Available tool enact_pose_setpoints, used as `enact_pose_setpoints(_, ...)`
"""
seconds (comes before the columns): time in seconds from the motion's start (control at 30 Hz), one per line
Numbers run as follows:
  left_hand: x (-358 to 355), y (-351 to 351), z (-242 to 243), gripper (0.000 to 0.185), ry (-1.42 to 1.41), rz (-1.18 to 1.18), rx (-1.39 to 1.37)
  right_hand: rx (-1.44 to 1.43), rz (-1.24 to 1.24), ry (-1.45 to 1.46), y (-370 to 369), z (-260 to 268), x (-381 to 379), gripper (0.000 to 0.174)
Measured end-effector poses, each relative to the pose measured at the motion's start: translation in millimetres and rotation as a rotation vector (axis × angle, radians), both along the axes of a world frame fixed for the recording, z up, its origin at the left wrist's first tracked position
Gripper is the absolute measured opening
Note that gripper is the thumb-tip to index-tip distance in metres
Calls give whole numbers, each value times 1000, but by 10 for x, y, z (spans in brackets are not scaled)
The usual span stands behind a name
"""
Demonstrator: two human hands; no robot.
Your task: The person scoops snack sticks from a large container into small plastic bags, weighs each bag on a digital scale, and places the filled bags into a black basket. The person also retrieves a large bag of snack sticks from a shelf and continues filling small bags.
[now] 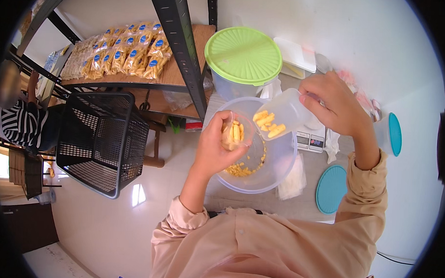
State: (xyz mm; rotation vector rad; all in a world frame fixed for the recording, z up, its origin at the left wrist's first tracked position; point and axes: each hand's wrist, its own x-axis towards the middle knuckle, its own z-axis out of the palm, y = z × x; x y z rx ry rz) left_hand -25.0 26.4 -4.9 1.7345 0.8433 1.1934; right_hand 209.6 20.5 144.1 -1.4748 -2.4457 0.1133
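My left hand (218, 150) grips a clear plastic bag (228, 137) with its mouth spread open and several yellow snack sticks inside. Opposite it, my right hand (330, 102) holds a translucent plastic scoop (288, 104), tipped toward the bag. More yellow snack sticks (269, 124) lie along the scoop's lower side. Both hands are above a large translucent plastic basin (280, 170), where small yellow crumbs (241, 171) have gathered at the bottom. Part of the basin is hidden by my left hand and the scoop.
A digital scale (310, 141), flat plastic bags (292, 178) and a teal lid (331, 189) surround the basin. Behind stands a green-lidded tub (243, 57). Filled snack bags (133, 57) line the left shelf (187, 46). A black basket (97, 145) and a person (22, 124) are farther left.
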Motion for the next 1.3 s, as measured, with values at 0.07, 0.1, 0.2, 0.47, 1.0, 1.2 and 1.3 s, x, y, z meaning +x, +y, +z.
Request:
enact_pose_setpoints(0.07, 10, 3, -8, 51, 3, -6, -6, -49, -18, -64, 31, 82, -106, 11)
enact_pose_setpoints(0.1, 15, 3, -13, 52, 9, 5, -5, -73, -29, -96, 48, 109, -173, 9)
enact_pose_setpoints(0.2, 20, 7, -29, 53, 35, 29, 20, 83, -6, -205, -12, 129, -420, 10)
enact_pose_setpoints(0.47, 2, 2, -62, 56, 43, 6, -23, 319, -58, -371, -232, 286, -689, 11)
enact_pose_setpoints(1.0, -13, -8, -57, 74, -159, -18, -11, -305, 380, -544, -79, -1871, -475, 8)
enact_pose_setpoints(1.2, -28, -11, -65, 74, -136, -54, -51, -420, 424, -588, -46, -1962, -535, 9)
enact_pose_setpoints(1.3, -30, -2, -53, 73, -127, -70, -55, -546, 402, -585, -30, -1972, -524, 14)
